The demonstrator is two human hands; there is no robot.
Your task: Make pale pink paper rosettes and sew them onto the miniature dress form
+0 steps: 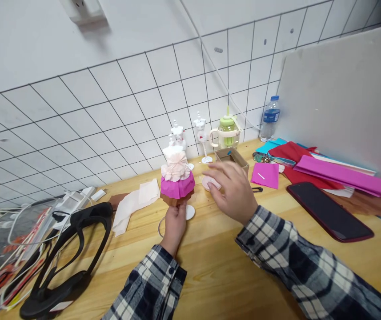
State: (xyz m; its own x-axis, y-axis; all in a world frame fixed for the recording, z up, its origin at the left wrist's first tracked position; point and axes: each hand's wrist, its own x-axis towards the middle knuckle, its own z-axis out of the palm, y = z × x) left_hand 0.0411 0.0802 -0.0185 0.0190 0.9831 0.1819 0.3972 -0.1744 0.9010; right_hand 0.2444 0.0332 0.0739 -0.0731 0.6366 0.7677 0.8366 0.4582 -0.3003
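A miniature dress form (176, 171) stands upright in front of me, dressed in a pale pink crepe-paper bodice over a magenta paper skirt with a brown layer below. My left hand (174, 224) grips it beneath the skirt, where its stem is hidden by my fingers. Its white round base (190, 212) shows beside that hand. My right hand (233, 189) hovers to the right with thumb and fingers apart and nothing between them. Just left of its fingers lies a round pale pink disc (210, 182), partly covered by the hand.
Behind are two bare white dress forms (202, 135), a green-lidded cup (227, 131), a small cardboard box (233, 159) and a water bottle (270, 119). Coloured paper (343, 173) and a phone (329, 210) lie right; pale paper strips (133, 206), a black headset (73, 258) and cables left.
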